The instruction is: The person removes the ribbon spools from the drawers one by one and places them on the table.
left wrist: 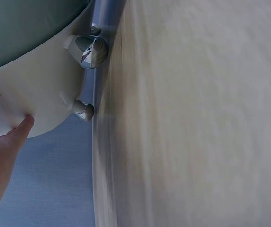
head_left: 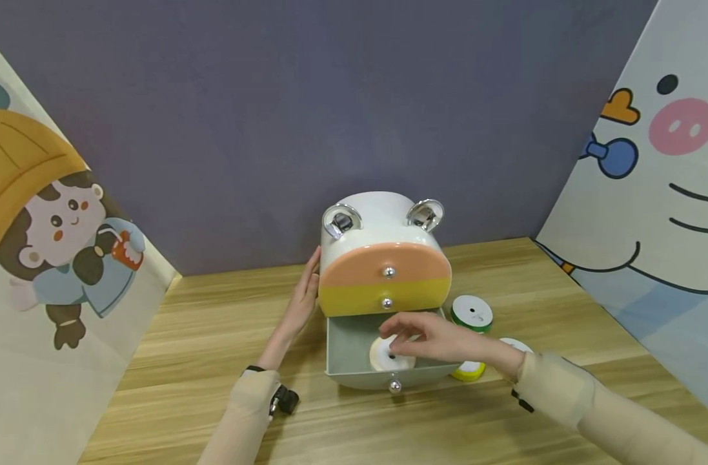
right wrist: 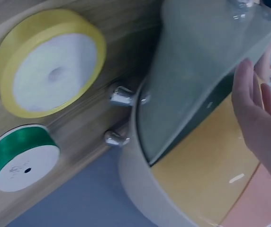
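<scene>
A small white cabinet (head_left: 383,223) with mirrored round ears and orange and yellow drawer fronts stands on the table. Its grey-green bottom drawer (head_left: 348,345) is pulled out. Inside lies a white ribbon spool with a cream edge (head_left: 379,359). My right hand (head_left: 435,337) hovers over that spool, its fingers loosely bent and partly covering it; contact is unclear. In the right wrist view the hand (right wrist: 258,113) is by the drawer opening, the spool out of sight. My left hand (head_left: 303,300) rests against the cabinet's left side, fingers extended.
Right of the cabinet stand a green ribbon spool (head_left: 472,312), a yellow ribbon spool (right wrist: 55,71) and another pale spool (head_left: 516,345), half hidden by my right arm. A dark blue-grey wall (head_left: 243,129) rises behind the wooden table (head_left: 214,361); printed panels flank it.
</scene>
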Demonstrator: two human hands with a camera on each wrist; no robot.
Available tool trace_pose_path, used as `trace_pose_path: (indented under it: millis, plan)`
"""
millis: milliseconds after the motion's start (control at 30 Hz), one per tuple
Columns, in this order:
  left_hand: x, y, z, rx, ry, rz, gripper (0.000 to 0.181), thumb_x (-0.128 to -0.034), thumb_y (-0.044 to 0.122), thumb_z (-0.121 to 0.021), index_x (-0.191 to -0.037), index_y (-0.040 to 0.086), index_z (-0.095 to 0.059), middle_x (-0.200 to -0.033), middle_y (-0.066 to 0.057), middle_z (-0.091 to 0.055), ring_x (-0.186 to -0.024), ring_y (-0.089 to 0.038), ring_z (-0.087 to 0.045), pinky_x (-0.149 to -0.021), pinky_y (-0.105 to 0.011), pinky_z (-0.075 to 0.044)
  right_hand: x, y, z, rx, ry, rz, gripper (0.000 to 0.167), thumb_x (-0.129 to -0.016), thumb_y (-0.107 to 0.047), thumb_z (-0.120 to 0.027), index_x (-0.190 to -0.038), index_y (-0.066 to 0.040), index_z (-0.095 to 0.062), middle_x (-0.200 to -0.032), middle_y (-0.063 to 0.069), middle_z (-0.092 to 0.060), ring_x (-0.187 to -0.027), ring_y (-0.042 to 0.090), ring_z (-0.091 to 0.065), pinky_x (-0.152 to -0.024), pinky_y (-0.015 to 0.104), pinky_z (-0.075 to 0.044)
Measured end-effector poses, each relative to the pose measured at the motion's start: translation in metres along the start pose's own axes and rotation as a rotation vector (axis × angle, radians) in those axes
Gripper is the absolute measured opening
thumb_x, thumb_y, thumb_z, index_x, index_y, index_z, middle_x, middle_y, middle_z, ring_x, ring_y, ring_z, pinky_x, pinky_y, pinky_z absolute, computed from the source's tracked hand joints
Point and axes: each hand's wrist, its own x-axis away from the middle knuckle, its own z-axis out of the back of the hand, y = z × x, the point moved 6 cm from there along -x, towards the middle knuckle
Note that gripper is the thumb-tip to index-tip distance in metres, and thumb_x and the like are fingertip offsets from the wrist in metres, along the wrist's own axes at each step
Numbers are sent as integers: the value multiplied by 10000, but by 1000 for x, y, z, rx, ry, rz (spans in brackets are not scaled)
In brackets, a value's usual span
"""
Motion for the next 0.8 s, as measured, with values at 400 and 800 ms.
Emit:
trace_pose_path:
  millis: [400,800]
  plan:
    - [-2,-4,0,-5,5,23,514,-1106,201,-264,-1601,296,-163,-1676,-27,-178,-1498,-353,-287,-1200,-587,-262,-3,18,0,408,-79,-8,546,-918,-212,-714,-1395,-36,-517,-1408,112,-572,-1280,297,-563,-1037,427,-512]
    - [-2,-5,0,9,4,22,507,-1107,222,-269,-1596,317,-176,-1672,-28,-190,-1479,-370,-322,-1174,-586,-311,-10,25,-1,582,-138,-7,679,-815,-115,-799,-1414,-35,-488,-1431,106,-547,-1319,296,-525,-1099,455,-454]
